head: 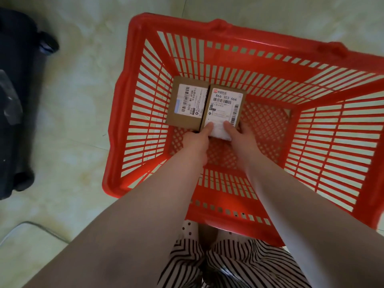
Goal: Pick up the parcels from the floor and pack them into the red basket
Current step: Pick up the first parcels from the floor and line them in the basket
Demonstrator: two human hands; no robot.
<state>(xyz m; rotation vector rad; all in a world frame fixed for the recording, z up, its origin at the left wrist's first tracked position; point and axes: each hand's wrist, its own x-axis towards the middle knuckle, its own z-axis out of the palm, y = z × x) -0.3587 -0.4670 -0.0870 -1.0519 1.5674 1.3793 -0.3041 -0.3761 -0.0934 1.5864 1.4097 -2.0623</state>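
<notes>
The red basket (pixel 207 38) stands on the pale tiled floor and fills most of the view. Two brown cardboard parcels with white shipping labels lie side by side on its bottom, in the far left corner. The left parcel (pixel 187 104) rests free. Both hands grip the near end of the right parcel (pixel 225 104), whose label reads 866 303 666. My left hand (pixel 197 138) has its thumb on the parcel's top near the left edge. My right hand (pixel 239 134) holds the right near corner. A white wrapped end shows between the thumbs.
A dark wheeled object (pixel 18 100), like a suitcase, stands on the floor at the left edge. A thin grey cable (pixel 41 227) runs across the tiles at lower left. Striped clothing (pixel 228 265) shows at the bottom, against the basket's near rim.
</notes>
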